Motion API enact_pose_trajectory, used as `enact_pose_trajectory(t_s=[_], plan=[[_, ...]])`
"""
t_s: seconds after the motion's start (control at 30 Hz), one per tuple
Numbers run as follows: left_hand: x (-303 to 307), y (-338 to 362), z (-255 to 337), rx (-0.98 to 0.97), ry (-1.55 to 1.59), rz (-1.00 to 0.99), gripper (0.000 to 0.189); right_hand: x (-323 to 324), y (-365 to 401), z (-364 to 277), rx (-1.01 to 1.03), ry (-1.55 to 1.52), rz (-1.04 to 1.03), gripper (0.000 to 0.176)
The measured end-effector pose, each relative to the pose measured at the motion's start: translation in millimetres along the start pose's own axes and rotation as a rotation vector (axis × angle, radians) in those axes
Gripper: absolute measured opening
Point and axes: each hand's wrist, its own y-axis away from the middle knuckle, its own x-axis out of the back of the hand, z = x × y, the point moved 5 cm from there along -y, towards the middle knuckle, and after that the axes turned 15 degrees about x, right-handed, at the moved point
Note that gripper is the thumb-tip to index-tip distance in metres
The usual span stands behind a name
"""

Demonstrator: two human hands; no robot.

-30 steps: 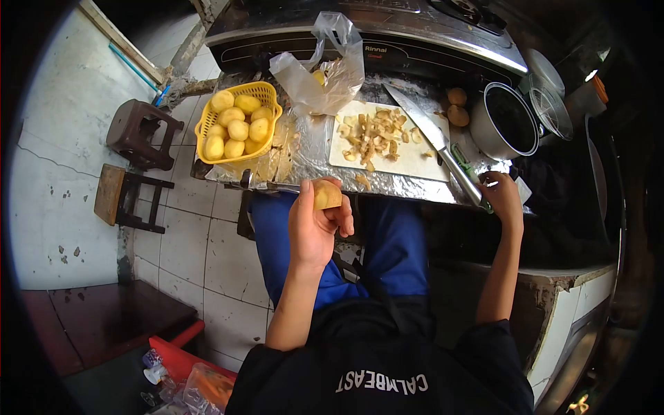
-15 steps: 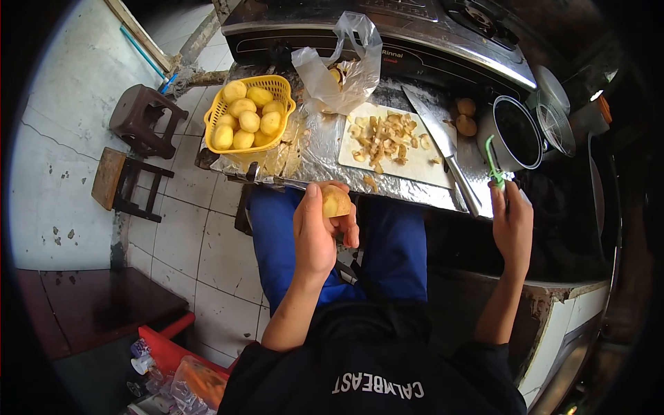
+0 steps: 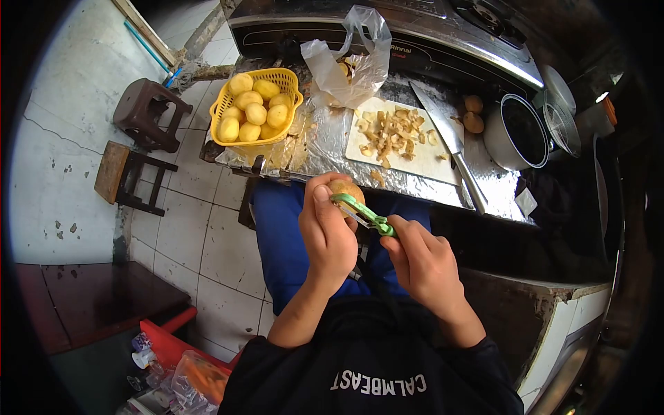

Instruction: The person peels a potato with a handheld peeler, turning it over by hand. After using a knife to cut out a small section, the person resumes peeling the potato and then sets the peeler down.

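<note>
In front of my lap, my left hand [image 3: 328,232] is closed around a potato [image 3: 348,189] with brown skin showing. My right hand [image 3: 430,266] grips the handle of a green peeler [image 3: 370,216], whose head lies against the potato's near side. Just beyond, a white cutting board [image 3: 354,146] carries a heap of potato peelings [image 3: 394,133]. A yellow basket [image 3: 297,104] full of peeled potatoes [image 3: 255,113] stands to the left of the board. Two unpeeled potatoes [image 3: 474,122] lie on the right.
A large knife [image 3: 449,138] lies along the board's right edge, handle toward me. Behind the board sits a plastic bag [image 3: 325,69]. A pot [image 3: 499,140] stands at right, below the stove [image 3: 422,59]. Stools [image 3: 142,114] are on the floor at left.
My right hand has come left from the counter's right side, bringing the peeler against the potato. My left hand has turned, its fingers now wrapped further around the potato.
</note>
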Motion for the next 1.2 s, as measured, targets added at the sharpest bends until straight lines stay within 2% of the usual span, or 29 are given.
enact_pose_trajectory(t_s=[0.07,0.17,0.3,0.37,0.4,0.53,0.63,0.83,0.9,0.93,1.03,1.07,1.2], plan=[[1,0,3,-0.095,-0.106,0.092,0.047,-1,0,0,0.016,0.004,0.026,0.022],[0,0,1,-0.186,-0.138,0.107,0.046,-4,0,2,-0.015,-0.016,0.074,0.022],[-3,2,-1,-0.077,-0.128,0.130,0.045,-3,-4,4,-0.033,-0.030,0.103,0.022],[3,-1,1,-0.081,-0.012,0.190,0.046,-4,-6,0,-0.005,-0.039,0.084,0.021],[8,-2,-3,-0.025,0.008,0.153,0.046,-6,-4,2,-0.018,-0.049,0.075,0.021],[6,-3,-4,-0.072,-0.055,0.162,0.046,-6,-8,6,-0.012,-0.062,0.092,0.022],[13,-7,-3,-0.118,0.044,0.129,0.046,-7,-12,3,0.025,-0.068,0.085,0.022],[9,-13,-15,-0.061,-0.016,0.042,0.048,-6,-14,11,-0.014,-0.069,0.065,0.023],[12,-18,-9,-0.190,0.023,0.181,0.047,-10,-17,9,0.013,-0.076,0.061,0.023],[14,-19,-11,-0.067,0.124,0.193,0.048,-11,-16,10,0.011,-0.081,0.064,0.023],[14,-21,-9,0.026,0.102,0.149,0.048,-13,-16,16,0.007,-0.074,0.068,0.023],[9,-23,-10,-0.098,0.025,0.128,0.048,-11,-18,18,0.011,-0.066,0.069,0.022],[6,-27,-9,-0.038,0.060,0.094,0.049,-9,-20,20,0.015,-0.048,0.019,0.022]])
